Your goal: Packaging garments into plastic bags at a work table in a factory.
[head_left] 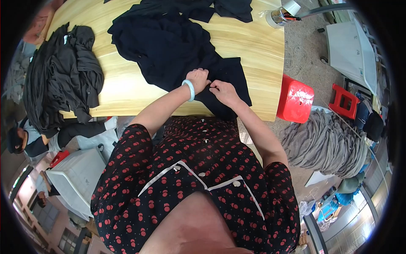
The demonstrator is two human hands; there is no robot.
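A dark navy garment (169, 46) lies bunched on the light wood-grain table (264, 55) in front of me, with one end hanging over the near edge against my body. My left hand (197, 80), a pale bangle on its wrist, rests on the garment with its fingers curled into the cloth. Close beside it, my right hand (224, 92) pinches the fabric between thumb and fingers. The two hands nearly meet at the thumbs. Anything small between the right fingertips is too hidden to make out.
Dark grey garments (67, 72) drape over the table's left side. A clear tool cup (279, 17) stands at the far right corner. Right of the table are a red stool (296, 99), a heap of grey cloth (325, 144) and a white bin (351, 51). People sit at far left.
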